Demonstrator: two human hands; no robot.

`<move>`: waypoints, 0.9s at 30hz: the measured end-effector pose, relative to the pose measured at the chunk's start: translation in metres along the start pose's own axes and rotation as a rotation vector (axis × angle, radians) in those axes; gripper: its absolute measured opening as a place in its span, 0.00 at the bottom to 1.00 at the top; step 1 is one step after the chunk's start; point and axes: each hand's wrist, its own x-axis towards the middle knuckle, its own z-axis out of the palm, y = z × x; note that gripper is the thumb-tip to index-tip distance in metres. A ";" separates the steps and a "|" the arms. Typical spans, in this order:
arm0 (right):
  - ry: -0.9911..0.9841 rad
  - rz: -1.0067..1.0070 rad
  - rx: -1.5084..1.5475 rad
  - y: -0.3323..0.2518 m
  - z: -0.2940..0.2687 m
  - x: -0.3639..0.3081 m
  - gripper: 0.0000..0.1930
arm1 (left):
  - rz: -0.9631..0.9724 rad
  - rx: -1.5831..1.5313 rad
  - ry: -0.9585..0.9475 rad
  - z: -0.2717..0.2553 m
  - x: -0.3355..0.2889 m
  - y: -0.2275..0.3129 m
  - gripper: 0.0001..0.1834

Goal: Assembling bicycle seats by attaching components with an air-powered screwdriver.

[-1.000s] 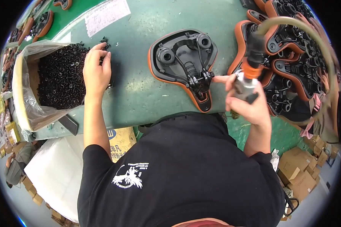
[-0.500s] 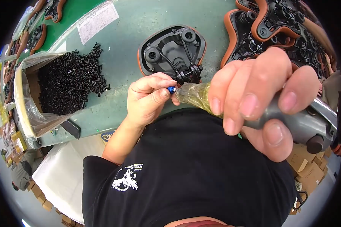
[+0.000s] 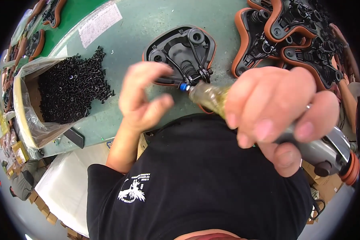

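Observation:
My right hand [image 3: 272, 106] is wrapped around a grey power screwdriver [image 3: 314, 151], whose front end is covered in yellowish clear wrapping. Its blue tip [image 3: 183, 87] points left, close to my left hand [image 3: 138, 94]. That hand is smeared by motion, with thumb and fingers apart and nothing visible between them. Beyond the tip, a bicycle saddle [image 3: 174, 52] lies upside down on the bench, showing its black underside, springs and brown rim. The tip overlaps the saddle's near end in view; whether they touch, I cannot tell.
On the left, black screws [image 3: 72, 86] spill from a plastic-lined box [image 3: 26, 108] onto the green bench [image 3: 124, 44]. Several brown-and-black saddles [image 3: 248, 40] are piled at the right, with another person's arm [image 3: 347, 96] beside them. A paper sheet [image 3: 100, 25] and a flat black object [image 3: 74, 138] lie there too.
My left hand has let go of the screwdriver's blue tip and moved left, its fingers spreading. The screwdriver's tip has risen slightly in view, and its rear end has dropped.

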 end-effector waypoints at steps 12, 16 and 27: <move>0.069 0.111 -0.215 -0.006 -0.001 -0.003 0.16 | -0.048 0.508 0.084 -0.001 0.006 -0.057 0.26; 0.050 0.128 -0.206 -0.002 -0.001 0.004 0.18 | -0.068 0.566 0.092 -0.003 0.003 -0.055 0.26; -0.015 0.140 -0.199 0.015 -0.001 0.013 0.22 | -0.015 0.559 0.085 -0.010 0.001 -0.060 0.28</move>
